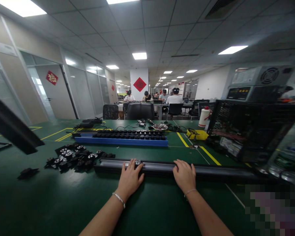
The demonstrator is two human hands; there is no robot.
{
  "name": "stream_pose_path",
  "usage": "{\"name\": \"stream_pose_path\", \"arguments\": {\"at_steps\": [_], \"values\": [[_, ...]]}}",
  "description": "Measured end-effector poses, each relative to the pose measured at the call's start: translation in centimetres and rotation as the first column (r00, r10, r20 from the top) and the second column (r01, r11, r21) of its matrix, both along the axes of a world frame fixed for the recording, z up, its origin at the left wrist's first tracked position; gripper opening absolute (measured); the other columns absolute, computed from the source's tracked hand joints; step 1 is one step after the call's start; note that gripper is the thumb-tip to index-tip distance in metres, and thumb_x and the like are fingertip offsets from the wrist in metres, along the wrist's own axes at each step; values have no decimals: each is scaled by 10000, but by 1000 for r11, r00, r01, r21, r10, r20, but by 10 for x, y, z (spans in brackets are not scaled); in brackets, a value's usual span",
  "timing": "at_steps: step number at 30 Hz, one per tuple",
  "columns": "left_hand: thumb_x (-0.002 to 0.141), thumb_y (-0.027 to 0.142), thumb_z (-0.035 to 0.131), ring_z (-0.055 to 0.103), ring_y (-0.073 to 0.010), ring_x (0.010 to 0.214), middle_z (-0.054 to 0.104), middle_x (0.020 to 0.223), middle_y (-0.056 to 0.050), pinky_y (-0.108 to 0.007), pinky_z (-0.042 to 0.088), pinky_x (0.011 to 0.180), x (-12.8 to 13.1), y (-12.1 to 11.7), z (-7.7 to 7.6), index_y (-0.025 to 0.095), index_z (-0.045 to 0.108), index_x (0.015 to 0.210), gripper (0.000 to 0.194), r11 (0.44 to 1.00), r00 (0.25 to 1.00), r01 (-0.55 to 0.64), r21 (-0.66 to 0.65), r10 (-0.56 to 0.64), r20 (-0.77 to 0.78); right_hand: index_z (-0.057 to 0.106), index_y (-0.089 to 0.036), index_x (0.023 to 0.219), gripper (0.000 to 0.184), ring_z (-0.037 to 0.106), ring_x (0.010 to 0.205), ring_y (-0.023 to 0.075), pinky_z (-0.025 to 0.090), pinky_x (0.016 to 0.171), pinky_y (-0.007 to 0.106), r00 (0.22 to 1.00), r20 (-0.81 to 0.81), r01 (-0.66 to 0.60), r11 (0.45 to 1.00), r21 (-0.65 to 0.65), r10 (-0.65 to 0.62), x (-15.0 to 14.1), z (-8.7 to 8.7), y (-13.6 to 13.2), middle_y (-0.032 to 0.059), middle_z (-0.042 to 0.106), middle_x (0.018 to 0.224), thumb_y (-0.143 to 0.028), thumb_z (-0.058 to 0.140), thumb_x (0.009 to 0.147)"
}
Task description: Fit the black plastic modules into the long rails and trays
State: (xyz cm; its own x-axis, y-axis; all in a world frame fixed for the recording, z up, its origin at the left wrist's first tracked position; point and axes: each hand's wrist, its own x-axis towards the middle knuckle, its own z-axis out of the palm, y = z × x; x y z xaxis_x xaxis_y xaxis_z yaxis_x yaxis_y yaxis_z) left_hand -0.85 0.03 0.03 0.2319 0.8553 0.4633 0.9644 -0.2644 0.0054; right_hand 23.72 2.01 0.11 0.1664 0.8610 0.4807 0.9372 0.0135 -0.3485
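Observation:
A long black rail (159, 166) with a shiny grey channel lies across the table in front of me. Over its left part, my left hand (129, 179) has bent fingers around a small black-and-silver module (137, 162) set in the channel; the thumb is on the near side and the fingertips are partly hidden. Farther right, my right hand (185, 177) curls its fingers over the same rail. Left of the rail lies a loose pile of similar black modules (73, 157), some showing silver metal. One black module (28, 173) sits apart from the pile.
Behind the rail stands a long blue trough (123, 141) with rows of black parts. A computer case (250, 127) carrying power supplies, a yellow tray (197, 134) and a white bottle (204, 117) are on the right. A dark bar (13, 126) juts in from the left.

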Motion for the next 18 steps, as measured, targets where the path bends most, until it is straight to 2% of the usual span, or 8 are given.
{"name": "stream_pose_path", "arguments": {"at_steps": [18], "values": [[851, 388, 432, 364, -273, 1285, 499, 1320, -105, -530, 250, 1035, -23, 0, 5, 318, 516, 1219, 384, 999, 999, -51, -9, 51, 3, 616, -212, 1086, 400, 452, 1166, 198, 147, 1052, 449, 1000, 1, -8, 999, -52, 8, 0, 4, -2, 54, 588, 1203, -254, 328, 811]]}}
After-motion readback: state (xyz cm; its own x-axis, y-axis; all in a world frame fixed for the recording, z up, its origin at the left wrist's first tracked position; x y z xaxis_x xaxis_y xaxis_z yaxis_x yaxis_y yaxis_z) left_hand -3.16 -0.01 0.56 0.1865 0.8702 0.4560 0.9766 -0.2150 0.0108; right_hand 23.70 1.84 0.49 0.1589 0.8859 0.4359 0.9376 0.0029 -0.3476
